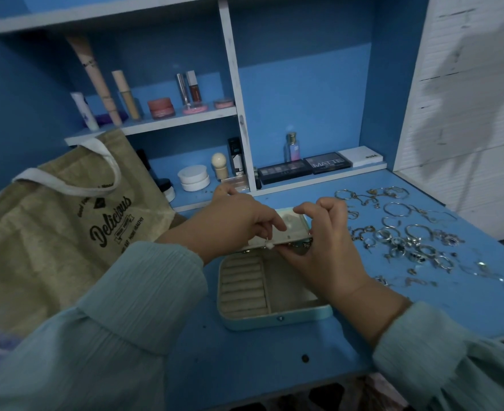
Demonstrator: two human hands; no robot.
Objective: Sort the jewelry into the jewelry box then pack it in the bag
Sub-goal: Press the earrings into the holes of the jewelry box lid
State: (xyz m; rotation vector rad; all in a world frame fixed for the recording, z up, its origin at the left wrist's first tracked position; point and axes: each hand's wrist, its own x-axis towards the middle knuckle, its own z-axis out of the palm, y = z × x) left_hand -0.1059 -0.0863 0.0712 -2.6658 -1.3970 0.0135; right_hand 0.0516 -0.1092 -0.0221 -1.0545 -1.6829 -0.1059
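On top of a blue painted desk [274,360] sits a small jewelry box [274,314], lid swung up, so you can see the padded ring rolls on its left side and a plain compartment on the right. Both hands are up at the raised lid [292,226]: the left hand [239,223] has its fingers curled over the lid's top-left edge, pinching it, and the right hand [323,241] grips the lid's right end from below with thumb and curled fingers. A tiny pale stud-looking bit shows at the lid's lower edge between the hands, too small to say what it is.

Off to the right, near the box but not touching it, the jewelry [405,232] is spread loose across the desk, mostly silver hoops, rings and small earrings, kind of a tangled scatter. On the left a tan canvas tote bag [61,232] with white handles and "Delicious" printed on it slumps against the desk edge and the shelf.

Behind everything is a blue shelf unit [230,69] with white-edged boards. Makeup tubes, jars and a lip gloss stand on the upper shelf; lower down there's a white jar, a perfume bottle [291,146] and eyeshadow palettes [304,167], one reading "MATTE". A white panelled wall [467,84] stands at right. The lighting's pretty dim.
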